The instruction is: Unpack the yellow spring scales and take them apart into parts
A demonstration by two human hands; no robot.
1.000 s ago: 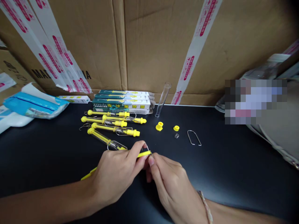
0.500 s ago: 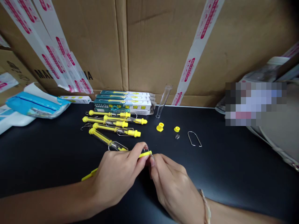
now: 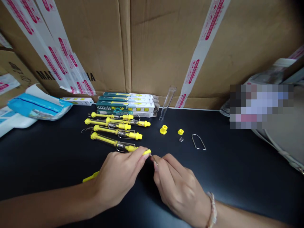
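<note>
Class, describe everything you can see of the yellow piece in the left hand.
The yellow piece is slim and bar-like and looks like plastic. The left hand pinches it, its tip poking out between thumb and forefinger, close to the thin wire held by the right hand; contact with the wire is unclear. The hand hides the middle; yellow showing beside the wrist is probably its other end.

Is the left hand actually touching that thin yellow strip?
Touching: the head view shows the left hand gripping the yellow strip, its end poking out.
</note>
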